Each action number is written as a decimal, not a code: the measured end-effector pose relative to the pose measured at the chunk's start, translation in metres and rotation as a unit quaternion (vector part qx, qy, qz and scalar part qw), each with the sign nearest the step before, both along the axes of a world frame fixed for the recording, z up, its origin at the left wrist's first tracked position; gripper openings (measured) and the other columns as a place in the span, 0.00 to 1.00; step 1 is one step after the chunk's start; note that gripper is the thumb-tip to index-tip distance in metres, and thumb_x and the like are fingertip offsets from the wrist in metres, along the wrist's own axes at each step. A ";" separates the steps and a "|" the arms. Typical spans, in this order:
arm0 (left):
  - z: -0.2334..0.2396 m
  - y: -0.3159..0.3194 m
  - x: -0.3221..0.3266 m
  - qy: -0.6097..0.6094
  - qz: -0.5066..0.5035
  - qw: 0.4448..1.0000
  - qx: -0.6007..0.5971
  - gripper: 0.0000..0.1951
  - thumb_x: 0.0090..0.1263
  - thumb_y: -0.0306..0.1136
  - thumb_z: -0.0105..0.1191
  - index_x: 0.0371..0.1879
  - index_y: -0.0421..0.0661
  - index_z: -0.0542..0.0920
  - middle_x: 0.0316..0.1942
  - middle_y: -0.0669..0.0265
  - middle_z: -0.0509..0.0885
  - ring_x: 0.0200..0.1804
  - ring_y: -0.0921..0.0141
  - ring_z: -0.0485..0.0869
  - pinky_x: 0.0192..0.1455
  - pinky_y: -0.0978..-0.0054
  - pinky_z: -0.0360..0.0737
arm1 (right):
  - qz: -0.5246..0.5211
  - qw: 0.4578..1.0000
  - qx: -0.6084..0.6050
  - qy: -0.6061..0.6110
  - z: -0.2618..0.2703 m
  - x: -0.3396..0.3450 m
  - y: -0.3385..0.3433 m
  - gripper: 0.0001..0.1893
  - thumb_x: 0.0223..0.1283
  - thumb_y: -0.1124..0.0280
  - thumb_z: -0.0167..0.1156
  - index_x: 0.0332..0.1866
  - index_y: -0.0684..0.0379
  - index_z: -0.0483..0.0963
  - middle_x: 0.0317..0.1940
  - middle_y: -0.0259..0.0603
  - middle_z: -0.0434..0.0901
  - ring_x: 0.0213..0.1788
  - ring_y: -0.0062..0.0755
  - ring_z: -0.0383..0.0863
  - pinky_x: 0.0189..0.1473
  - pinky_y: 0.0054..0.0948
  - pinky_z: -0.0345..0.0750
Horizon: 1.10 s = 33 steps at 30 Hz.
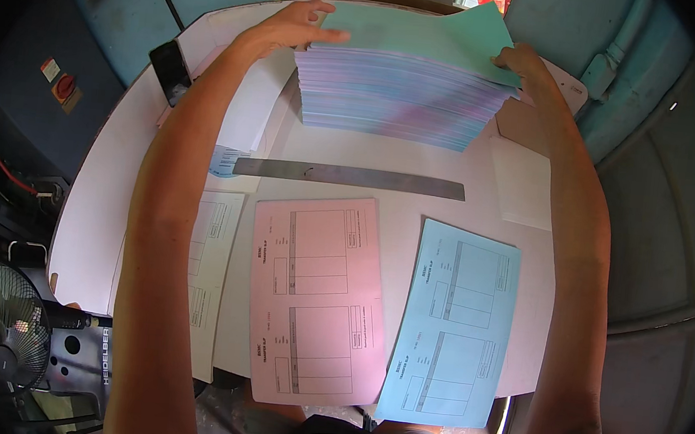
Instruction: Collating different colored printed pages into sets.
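A tall stack of pink and blue paper sheets (396, 99) stands toward the back of the white table, its front edges showing in layers. On top lies a green sheet (403, 34), its far right corner raised. My right hand (519, 61) pinches the sheet's right edge. At the left end of the stack is my left hand (294, 23), fingers apart, the thumb over the green sheet. Closer to me are a pile of pink printed forms (317, 302) and a pile of blue printed forms (456, 328). A flat metal strip (351, 178) lies between these and the stack.
White printed forms (206, 304) lie partly behind my left forearm. A smartphone (171, 71) leans at the table's left side. Brown cardboard (522, 127) and white paper (523, 187) sit at the right. An electric fan (4, 325) stands left of the table (93, 217).
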<state>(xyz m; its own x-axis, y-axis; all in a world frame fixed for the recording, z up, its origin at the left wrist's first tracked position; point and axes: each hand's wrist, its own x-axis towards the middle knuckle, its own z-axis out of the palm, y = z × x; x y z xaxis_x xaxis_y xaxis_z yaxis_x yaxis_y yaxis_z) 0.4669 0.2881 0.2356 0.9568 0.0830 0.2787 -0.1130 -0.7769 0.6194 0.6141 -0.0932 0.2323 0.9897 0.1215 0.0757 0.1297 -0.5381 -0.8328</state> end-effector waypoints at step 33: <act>-0.021 0.032 -0.013 -0.144 -0.064 0.965 0.209 0.32 0.61 0.41 0.71 0.67 0.55 0.79 0.69 0.53 0.76 0.70 0.55 0.75 0.71 0.61 0.72 | -0.178 0.949 -0.051 -0.254 -0.011 -0.051 -0.292 0.19 0.66 0.58 0.63 0.28 0.64 0.76 0.25 0.31 0.71 0.31 0.23 0.66 0.35 0.31 0.64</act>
